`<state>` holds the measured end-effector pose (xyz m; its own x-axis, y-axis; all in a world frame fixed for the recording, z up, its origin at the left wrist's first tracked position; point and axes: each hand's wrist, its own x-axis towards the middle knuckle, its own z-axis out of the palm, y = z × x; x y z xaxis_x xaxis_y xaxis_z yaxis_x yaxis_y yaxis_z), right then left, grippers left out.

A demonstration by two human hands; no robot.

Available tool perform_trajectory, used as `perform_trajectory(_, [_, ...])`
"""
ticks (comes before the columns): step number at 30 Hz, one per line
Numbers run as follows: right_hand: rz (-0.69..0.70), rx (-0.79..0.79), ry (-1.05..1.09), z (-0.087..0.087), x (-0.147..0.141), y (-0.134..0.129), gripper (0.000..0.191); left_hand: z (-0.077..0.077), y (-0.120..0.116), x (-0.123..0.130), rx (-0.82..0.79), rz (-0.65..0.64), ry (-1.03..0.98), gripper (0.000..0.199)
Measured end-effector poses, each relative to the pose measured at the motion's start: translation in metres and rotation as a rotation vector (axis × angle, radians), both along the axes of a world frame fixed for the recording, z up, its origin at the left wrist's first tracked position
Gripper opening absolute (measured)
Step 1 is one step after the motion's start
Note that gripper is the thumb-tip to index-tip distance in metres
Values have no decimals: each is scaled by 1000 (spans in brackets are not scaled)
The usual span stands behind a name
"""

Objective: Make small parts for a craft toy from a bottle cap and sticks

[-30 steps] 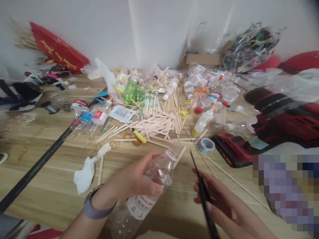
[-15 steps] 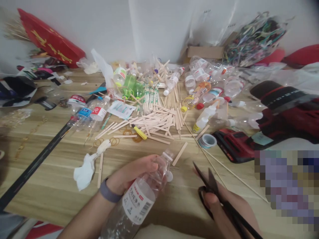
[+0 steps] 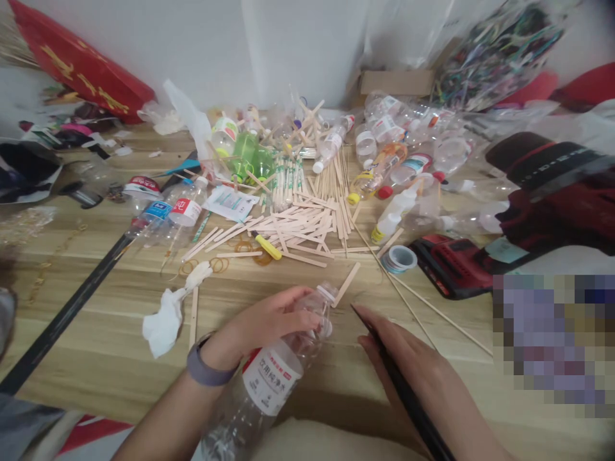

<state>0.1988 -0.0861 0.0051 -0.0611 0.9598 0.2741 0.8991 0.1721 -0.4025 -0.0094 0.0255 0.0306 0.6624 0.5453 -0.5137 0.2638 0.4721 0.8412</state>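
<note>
My left hand (image 3: 273,320) is wrapped around the shoulder of a clear plastic water bottle (image 3: 273,379) with a white label. The bottle leans, its neck pointing up and to the right, its base low near my lap. In my right hand (image 3: 425,368) is a pair of dark scissors (image 3: 408,400), seen nearly edge-on, the tip pointing toward the bottle but apart from it. My fingers hide most of the handles. Just beyond the bottle's mouth lies a flat wooden craft stick (image 3: 346,285).
Craft sticks (image 3: 298,227) are heaped mid-table, with a yellow-handled tool (image 3: 268,246) beside them. Plastic bottles (image 3: 379,128) crowd the back. At right sits a red and black power drill (image 3: 538,218) near a tape roll (image 3: 400,258); crumpled tissue (image 3: 164,323) lies left.
My right hand has rolled over, turning the scissors from a side view with blades apart to nearly edge-on, and come slightly closer to the bottle. My left fingers have shifted on the bottle.
</note>
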Motion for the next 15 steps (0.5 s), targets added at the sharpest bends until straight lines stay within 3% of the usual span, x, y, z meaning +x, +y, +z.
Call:
perform_trajectory(4, [-74, 23, -154, -2, -6, -3, 33, -2, -3, 2, 120, -96, 45, 48])
perform_trajectory(10, [22, 59, -224, -11, -5, -7, 31, -1, -9, 2, 346, -190, 164, 48])
perform_trajectory(15, [13, 113, -203, -14, -7, -9, 35, 3, -15, 2, 375, -176, 161, 49])
